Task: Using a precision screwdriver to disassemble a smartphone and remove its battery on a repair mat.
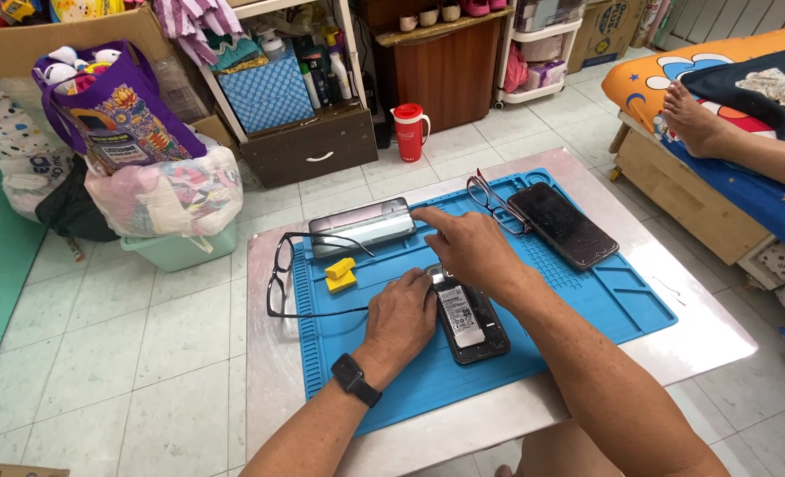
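An opened black phone (472, 322) with its battery showing lies on a blue work mat (587, 309). My left hand (401, 316) rests curled against the phone's left edge and holds it down. My right hand (470, 249) hovers over the phone's top end, index finger stretched out toward a grey rectangular case (362, 226) at the mat's far edge. Two small yellow picks (340, 275) lie just left of my hands. A black watch sits on my left wrist.
Black-framed glasses (279, 274) lie at the mat's left edge, another pair (490, 201) beside a dark phone (562, 224) at the far right. The mat covers a small metal table (719, 331). A red jug (410, 131), bags, shelves and another person's foot (691, 119) on a bed surround it.
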